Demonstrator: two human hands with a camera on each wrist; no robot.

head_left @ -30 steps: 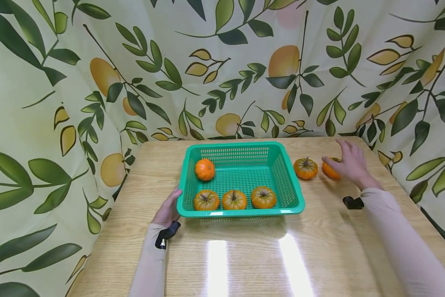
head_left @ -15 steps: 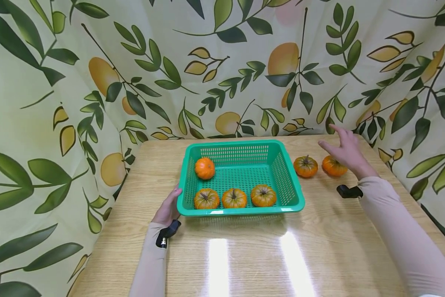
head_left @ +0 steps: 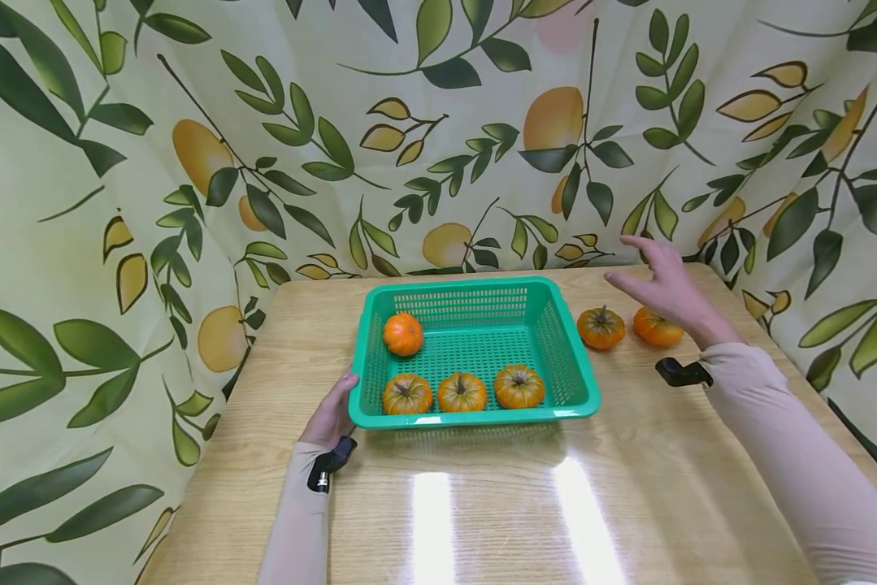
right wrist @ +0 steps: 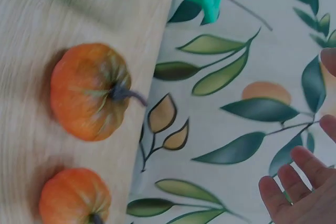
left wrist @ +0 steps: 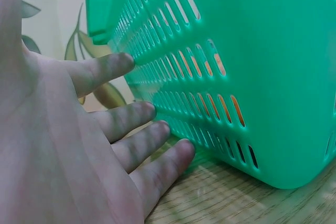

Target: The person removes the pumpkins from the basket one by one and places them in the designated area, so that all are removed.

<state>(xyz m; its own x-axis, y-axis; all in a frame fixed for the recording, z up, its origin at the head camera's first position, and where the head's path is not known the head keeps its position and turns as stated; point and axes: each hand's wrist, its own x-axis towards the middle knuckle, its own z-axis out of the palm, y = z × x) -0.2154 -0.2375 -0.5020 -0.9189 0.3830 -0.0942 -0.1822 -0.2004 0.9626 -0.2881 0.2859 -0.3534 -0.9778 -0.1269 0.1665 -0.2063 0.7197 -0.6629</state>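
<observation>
Leafy cloth [head_left: 438, 130] edges the table [head_left: 500, 512]; spread left fingers [left wrist: 107, 70] touch the basket [head_left: 482, 419]; right fingers [right wrist: 311, 166] hover wide near pumpkins [head_left: 601, 329]

The right hand [head_left: 672, 291] is now farther back and leftward than a second ago, off the rightmost pumpkin [head_left: 654, 328], whose top it partly hid; most of that pumpkin now shows. It seems raised too, though height is hard to judge.
</observation>
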